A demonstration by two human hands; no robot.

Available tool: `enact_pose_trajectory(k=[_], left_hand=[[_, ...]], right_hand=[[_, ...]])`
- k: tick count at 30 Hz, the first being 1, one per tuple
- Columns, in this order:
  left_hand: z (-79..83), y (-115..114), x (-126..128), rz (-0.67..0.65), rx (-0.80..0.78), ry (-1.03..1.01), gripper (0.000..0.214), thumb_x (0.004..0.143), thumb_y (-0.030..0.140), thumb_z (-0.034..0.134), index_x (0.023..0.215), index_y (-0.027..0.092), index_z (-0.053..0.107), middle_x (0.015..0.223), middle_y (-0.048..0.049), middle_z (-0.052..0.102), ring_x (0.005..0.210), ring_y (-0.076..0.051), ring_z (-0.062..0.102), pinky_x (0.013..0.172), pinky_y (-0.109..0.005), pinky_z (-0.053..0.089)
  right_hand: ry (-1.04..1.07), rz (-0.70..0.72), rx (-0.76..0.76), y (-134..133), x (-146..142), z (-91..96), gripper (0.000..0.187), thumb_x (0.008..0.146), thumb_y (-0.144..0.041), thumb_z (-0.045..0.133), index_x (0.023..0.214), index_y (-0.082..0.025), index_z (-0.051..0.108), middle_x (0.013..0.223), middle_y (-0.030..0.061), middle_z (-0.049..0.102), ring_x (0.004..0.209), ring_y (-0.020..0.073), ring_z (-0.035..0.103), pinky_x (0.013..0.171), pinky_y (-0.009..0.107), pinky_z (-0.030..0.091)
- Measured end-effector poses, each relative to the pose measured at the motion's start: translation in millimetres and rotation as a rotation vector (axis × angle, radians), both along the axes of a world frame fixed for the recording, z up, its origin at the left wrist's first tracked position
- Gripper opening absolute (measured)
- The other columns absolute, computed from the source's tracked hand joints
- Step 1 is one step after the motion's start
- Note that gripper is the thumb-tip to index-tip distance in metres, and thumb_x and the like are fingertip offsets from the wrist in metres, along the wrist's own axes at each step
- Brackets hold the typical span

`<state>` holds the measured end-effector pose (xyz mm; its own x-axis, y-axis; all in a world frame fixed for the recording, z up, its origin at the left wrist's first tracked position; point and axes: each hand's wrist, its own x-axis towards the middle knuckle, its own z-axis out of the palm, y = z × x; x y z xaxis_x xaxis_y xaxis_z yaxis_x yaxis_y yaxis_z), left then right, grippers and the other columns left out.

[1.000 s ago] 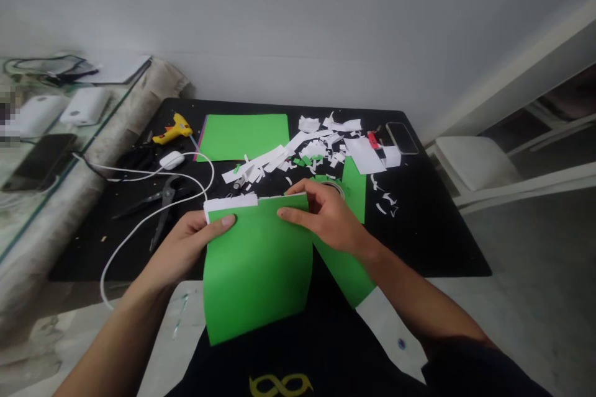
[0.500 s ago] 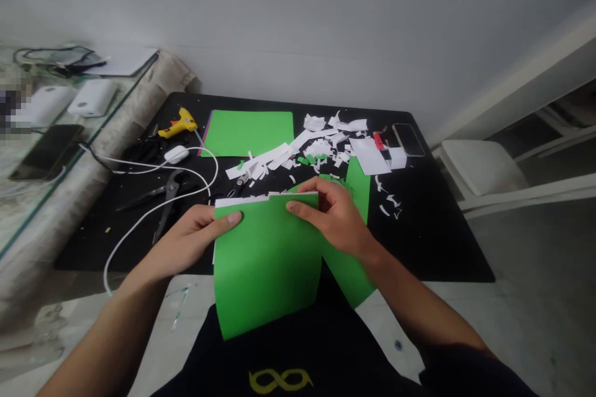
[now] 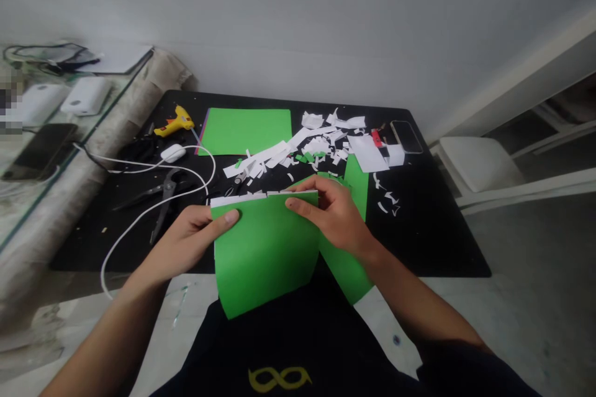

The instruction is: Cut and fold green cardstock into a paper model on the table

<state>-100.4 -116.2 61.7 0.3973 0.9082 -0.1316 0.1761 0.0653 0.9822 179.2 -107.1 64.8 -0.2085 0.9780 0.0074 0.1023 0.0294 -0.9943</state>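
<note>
Between my hands hangs a green sheet of paper point(image 3: 267, 254), its lower part curving toward my body. White paper with a notched edge shows just behind its top edge. My left hand point(image 3: 198, 232) pinches the upper left corner, thumb in front and fingers hidden behind. At the upper right, my right hand point(image 3: 333, 214) grips the sheet with its thumb on the front and its fingers curled over the back. Another green paper piece point(image 3: 347, 270) lies under my right forearm and sticks out past the table's near edge.
White paper scraps point(image 3: 321, 142) litter the middle of the black table point(image 3: 433, 229). Behind them lies a green sheet stack point(image 3: 246, 130). A yellow glue gun point(image 3: 174, 123), pliers point(image 3: 165, 192) and a white cable point(image 3: 139, 214) are on the left. A phone point(image 3: 406, 136) rests at right, near a white chair point(image 3: 479, 164).
The lower edge of the green sheet has risen a little and bends more toward my body. Both hands keep their grip; the whole view has shifted slightly.
</note>
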Motion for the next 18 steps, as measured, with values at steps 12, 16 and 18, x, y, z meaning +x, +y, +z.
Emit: enact_pose_trajectory(k=[12,16,18], left_hand=[[-2.7,-0.4,2.1,-0.061,0.0,0.038,0.049,0.099,0.056,0.064,0.073,0.018,0.078,0.072,-0.0028,0.075,0.062,-0.012,0.063,0.06,-0.024,0.055],[-2.0,-1.4,4.1,-0.048,0.003,0.043,0.05,0.098,0.058,0.064,0.072,0.017,0.077,0.07,-0.0031,0.073,0.059,-0.012,0.062,0.059,-0.023,0.055],[-0.7,-1.7,5.6,-0.05,0.009,0.041,0.051,0.098,0.059,0.064,0.071,0.017,0.077,0.068,-0.0028,0.072,0.057,-0.012,0.06,0.057,-0.024,0.054]], right_hand=[[-0.008,-0.006,-0.047,-0.6,1.3,-3.0,0.033,0.083,-0.049,0.088,0.091,-0.024,0.07,0.064,-0.0072,0.048,0.052,0.0093,0.037,0.046,0.027,0.026],[-0.008,-0.006,-0.06,-1.4,2.1,-2.3,0.036,0.079,-0.05,0.091,0.09,-0.024,0.07,0.063,-0.0075,0.047,0.051,0.0094,0.035,0.045,0.027,0.025],[-0.014,-0.009,-0.059,-1.1,3.0,-2.7,0.037,0.077,-0.052,0.091,0.091,-0.024,0.07,0.063,-0.0072,0.047,0.052,0.0099,0.036,0.045,0.027,0.026]])
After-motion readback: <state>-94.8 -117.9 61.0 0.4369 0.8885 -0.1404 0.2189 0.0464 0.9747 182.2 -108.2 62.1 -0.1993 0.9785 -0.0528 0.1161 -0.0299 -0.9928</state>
